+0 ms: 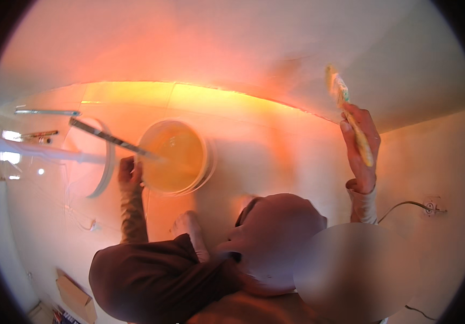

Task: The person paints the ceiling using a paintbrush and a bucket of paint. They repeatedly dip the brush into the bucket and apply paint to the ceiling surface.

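Observation:
My right hand [364, 141] grips a paintbrush [340, 92] by its yellowish handle. The brush points up, its bristles close to the pale wall [232, 43]; I cannot tell whether they touch it. On the floor stands a white bucket [209, 162] holding yellowish paint [184, 156]. My left hand [130, 171] is at the bucket's left side, fingers curled on its edge and partly hidden. A flat, dark-marked stick [105, 136] slants across the rim, one end over the paint.
A round white lid [104, 178] lies left of the bucket, with a long pale pole [38, 149] beside it. Bright orange light runs along the wall's foot. A cable [405, 204] plugs into an outlet [432, 206] at right. Cardboard [76, 297] lies lower left.

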### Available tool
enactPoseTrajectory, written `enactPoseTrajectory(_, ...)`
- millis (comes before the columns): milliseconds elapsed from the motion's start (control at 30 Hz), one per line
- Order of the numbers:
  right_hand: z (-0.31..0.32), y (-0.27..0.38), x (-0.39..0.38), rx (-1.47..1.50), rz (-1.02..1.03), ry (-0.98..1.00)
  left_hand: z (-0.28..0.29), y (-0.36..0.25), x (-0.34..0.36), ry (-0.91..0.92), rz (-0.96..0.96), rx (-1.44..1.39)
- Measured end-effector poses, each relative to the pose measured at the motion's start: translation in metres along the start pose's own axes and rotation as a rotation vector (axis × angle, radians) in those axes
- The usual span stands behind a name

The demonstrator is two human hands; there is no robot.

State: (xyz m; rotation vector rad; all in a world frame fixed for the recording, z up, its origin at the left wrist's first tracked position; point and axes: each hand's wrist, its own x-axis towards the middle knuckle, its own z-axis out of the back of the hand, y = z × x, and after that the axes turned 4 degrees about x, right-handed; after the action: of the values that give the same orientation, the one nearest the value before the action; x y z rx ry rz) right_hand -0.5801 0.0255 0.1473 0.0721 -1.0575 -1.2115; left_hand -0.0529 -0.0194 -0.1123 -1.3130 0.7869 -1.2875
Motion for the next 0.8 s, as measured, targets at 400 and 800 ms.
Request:
enactPoseTrajectory(400, -0.211, 0.097, 0.022, 0.353, -0.244, 0.894, -0.037, -0.076, -0.014, 0.212, 0.256, -0.134)
enactPoseTrajectory(800, -0.306, 0.045, -0.017, 0.277, -0.080, 0.951, -0.037, -0.045, -0.016, 0.220, 0.291, -0.113)
